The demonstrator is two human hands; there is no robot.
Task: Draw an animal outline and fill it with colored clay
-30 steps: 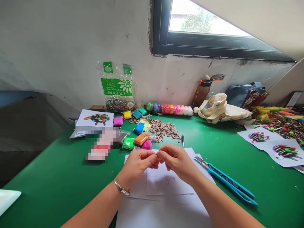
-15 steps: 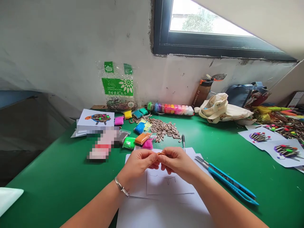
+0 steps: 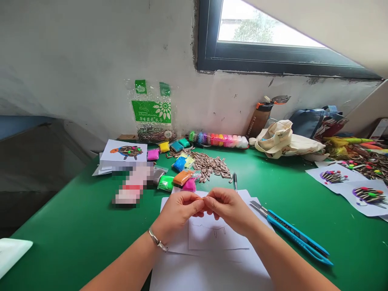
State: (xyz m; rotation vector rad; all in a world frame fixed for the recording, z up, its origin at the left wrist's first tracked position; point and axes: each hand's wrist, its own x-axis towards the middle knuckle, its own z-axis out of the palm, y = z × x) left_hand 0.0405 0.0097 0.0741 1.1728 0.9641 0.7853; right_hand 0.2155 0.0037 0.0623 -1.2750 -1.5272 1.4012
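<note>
Head view: my left hand point(image 3: 178, 208) and right hand point(image 3: 232, 208) pinch an orange piece point(image 3: 202, 198) between them, equally near (axis seemingly crosswise).

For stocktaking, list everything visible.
Window: one, dark, top
Table: one, green, below
Seed bag: one, green, back
Seeds: many, brown, middle, right
Packets: about ten, multicoloured, left
Packed row: one, multicoloured, back
Bottle: one, brown, back
Cloth bags: two, cream, blue, right
Paper: several, white, centre
Pen: one, black, behind paper
Cutter: one, blue, right
Seed pictures: at least three, multicoloured, sides
Blurred item: one, pink, left
Pale item: one, white, left
Piece: one, orange, between fingers
Bracelet: one, silver, left
Left hand, right hand: two, centre
</note>
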